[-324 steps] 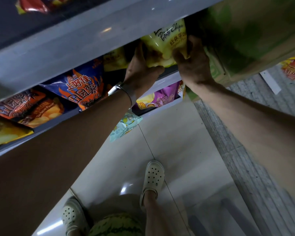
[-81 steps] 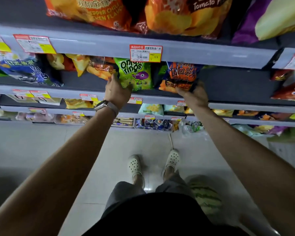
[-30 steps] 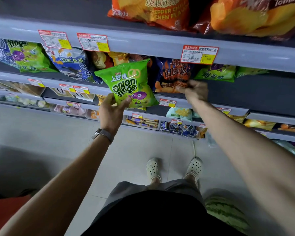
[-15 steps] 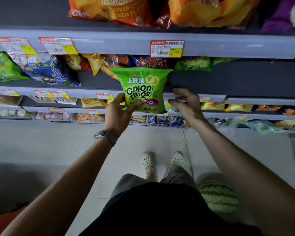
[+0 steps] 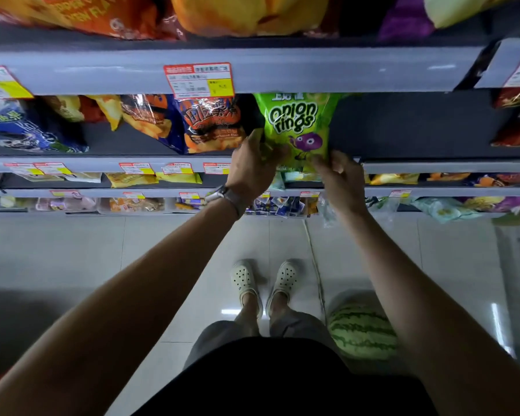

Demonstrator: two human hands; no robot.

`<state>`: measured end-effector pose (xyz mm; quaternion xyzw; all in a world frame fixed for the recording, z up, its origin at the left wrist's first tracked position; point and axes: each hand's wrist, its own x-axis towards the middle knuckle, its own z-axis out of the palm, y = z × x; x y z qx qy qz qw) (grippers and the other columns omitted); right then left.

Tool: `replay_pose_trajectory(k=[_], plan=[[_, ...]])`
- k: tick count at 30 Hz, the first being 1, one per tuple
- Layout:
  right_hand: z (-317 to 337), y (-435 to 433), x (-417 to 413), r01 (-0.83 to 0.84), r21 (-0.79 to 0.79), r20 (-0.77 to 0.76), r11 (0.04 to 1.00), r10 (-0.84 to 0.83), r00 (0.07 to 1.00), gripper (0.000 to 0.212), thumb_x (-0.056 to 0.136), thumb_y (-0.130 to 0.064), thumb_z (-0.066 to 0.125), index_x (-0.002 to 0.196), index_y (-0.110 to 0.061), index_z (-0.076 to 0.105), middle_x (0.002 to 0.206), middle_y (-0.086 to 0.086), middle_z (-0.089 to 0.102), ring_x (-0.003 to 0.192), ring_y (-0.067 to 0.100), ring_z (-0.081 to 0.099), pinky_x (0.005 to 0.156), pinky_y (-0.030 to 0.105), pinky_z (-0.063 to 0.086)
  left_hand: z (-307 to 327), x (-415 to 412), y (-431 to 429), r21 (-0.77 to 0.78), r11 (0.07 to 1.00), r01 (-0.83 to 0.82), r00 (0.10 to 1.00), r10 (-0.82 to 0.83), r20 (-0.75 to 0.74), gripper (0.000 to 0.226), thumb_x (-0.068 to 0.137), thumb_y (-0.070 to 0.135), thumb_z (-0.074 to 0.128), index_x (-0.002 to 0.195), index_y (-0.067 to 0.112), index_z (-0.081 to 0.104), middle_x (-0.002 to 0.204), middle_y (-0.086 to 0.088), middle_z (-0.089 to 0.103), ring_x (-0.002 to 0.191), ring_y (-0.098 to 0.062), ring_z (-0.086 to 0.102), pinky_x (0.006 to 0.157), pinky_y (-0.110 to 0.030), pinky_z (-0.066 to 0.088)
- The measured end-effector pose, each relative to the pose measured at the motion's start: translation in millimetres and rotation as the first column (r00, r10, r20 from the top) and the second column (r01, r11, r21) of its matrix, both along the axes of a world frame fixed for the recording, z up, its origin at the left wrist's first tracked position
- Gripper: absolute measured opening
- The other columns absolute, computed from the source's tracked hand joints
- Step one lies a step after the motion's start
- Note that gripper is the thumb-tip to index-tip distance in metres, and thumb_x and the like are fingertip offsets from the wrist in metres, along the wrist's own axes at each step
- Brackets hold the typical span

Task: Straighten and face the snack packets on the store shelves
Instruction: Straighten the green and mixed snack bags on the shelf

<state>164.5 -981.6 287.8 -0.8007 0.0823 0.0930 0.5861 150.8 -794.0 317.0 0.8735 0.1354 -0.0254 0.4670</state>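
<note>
- Since half a second ago, the onion rings packet (image 5: 297,124) has gone back onto the shelf (image 5: 433,167), upright, just above both hands.
- Left hand (image 5: 252,168) grips its lower left edge; right hand (image 5: 339,175) pinches its lower right corner.
- Probably light, puffy, slippery, crushable: hold the edges, not the belly.

price tag (image 5: 198,81) print: blurred | onion rings packet (image 5: 297,124) top: hidden

A shop. Tiered grey shelves (image 5: 327,70) run from nine to three o'clock, stocked with snack packets (image 5: 210,124). Printed price tags (image 5: 198,81) line their front edges.
</note>
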Motion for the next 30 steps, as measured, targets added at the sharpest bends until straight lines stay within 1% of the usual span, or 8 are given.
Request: replay_pose_trajectory(k=[5, 9, 13, 15, 19, 23, 27, 30], plan=[[-8, -13, 46, -0.008, -0.114, -0.009, 0.993, 0.007, 1.000, 0.026, 0.099, -0.033, 0.067, 0.076, -0.027, 0.056, 0.063, -0.013, 0.055, 0.056, -0.002, 0.047, 0.056, 0.026, 0.034, -9, 35, -21, 0.078, 0.996, 0.054, 0.997, -0.050, -0.055, 0.062, 0.087, 0.058, 0.054, 0.125, 0.010, 0.062, 0.112, -0.008, 0.071, 0.110, -0.033, 0.053, 0.087, -0.035, 0.031], [-15, -20, 67, -0.055, -0.133, -0.029, 0.990, 0.051, 0.998, 0.019, 0.101, -0.032, 0.065, 0.102, -0.014, 0.068, 0.083, 0.000, 0.068, 0.072, 0.008, 0.061, 0.062, 0.021, 0.044, -24, 48, -31, -0.027, 1.000, 0.010, 0.996, -0.012, -0.089, 0.069, 0.080, 0.064, 0.061, 0.126, 0.012, 0.061, 0.111, -0.006, 0.069, 0.113, -0.041, 0.056, 0.098, -0.048, 0.049], [-17, -25, 74, -0.099, -0.126, -0.057, 0.987, 0.092, 0.994, 0.033, 0.102, -0.032, 0.065, 0.124, -0.007, 0.066, 0.111, 0.004, 0.073, 0.097, 0.015, 0.066, 0.074, 0.020, 0.051, -77, 52, -21, -0.076, 0.996, -0.045, 0.993, 0.037, -0.112, 0.051, 0.073, 0.049, 0.066, 0.120, 0.029, 0.061, 0.111, -0.003, 0.075, 0.108, -0.045, 0.065, 0.090, -0.062, 0.056], [-18, -27, 72, -0.125, -0.131, -0.057, 0.983, 0.118, 0.991, 0.036, 0.102, -0.032, 0.064, 0.128, -0.007, 0.064, 0.115, 0.004, 0.072, 0.101, 0.014, 0.066, 0.074, 0.016, 0.049, -71, 45, -23, -0.082, 0.994, -0.066, 0.991, 0.056, -0.122, 0.055, 0.072, 0.045, 0.066, 0.123, 0.025, 0.061, 0.112, -0.006, 0.074, 0.107, -0.047, 0.066, 0.086, -0.064, 0.057], [-14, -29, 68, -0.155, -0.187, -0.052, 0.970, 0.147, 0.988, 0.042, 0.103, -0.035, 0.063, 0.135, -0.008, 0.059, 0.127, 0.005, 0.070, 0.109, 0.015, 0.063, 0.079, 0.022, 0.046, -59, 37, -24, -0.072, 0.995, -0.068, 0.982, 0.055, -0.179, 0.074, 0.067, 0.043, 0.065, 0.134, 0.014, 0.058, 0.121, -0.011, 0.071, 0.112, -0.038, 0.067, 0.092, -0.059, 0.058], [-14, -32, 63, -0.156, -0.217, -0.043, 0.964, 0.150, 0.988, 0.041, 0.103, -0.036, 0.062, 0.135, -0.011, 0.060, 0.126, 0.003, 0.071, 0.110, 0.017, 0.065, 0.085, 0.025, 0.046, -27, 21, -26, -0.005, 1.000, -0.020, 0.956, 0.017, -0.292, 0.095, 0.069, 0.043, 0.070, 0.156, 0.012, 0.045, 0.148, -0.014, 0.056, 0.136, -0.034, 0.054, 0.112, -0.050, 0.048], [-12, -33, 54, -0.131, -0.271, -0.044, 0.954, 0.123, 0.991, 0.045, 0.104, -0.035, 0.061, 0.139, -0.008, 0.057, 0.130, 0.006, 0.069, 0.108, 0.012, 0.062, 0.076, 0.010, 0.041, 9, 1, -29, 0.142, 0.986, 0.089, 0.947, -0.040, -0.318, 0.076, 0.092, 0.016, 0.072, 0.161, 0.013, 0.039, 0.157, -0.018, 0.049, 0.145, -0.034, 0.046, 0.114, -0.040, 0.043], [-4, -32, 42, -0.071, -0.271, -0.050, 0.960, 0.059, 0.997, 0.052, 0.103, -0.026, 0.061, 0.150, -0.006, 0.048, 0.146, 0.010, 0.059, 0.130, 0.019, 0.057, 0.095, 0.013, 0.036, 18, -15, -26, 0.256, 0.957, 0.133, 0.948, -0.048, -0.313, 0.065, 0.096, 0.009, 0.066, 0.157, 0.011, 0.046, 0.152, -0.020, 0.054, 0.141, -0.036, 0.050, 0.110, -0.037, 0.042]])
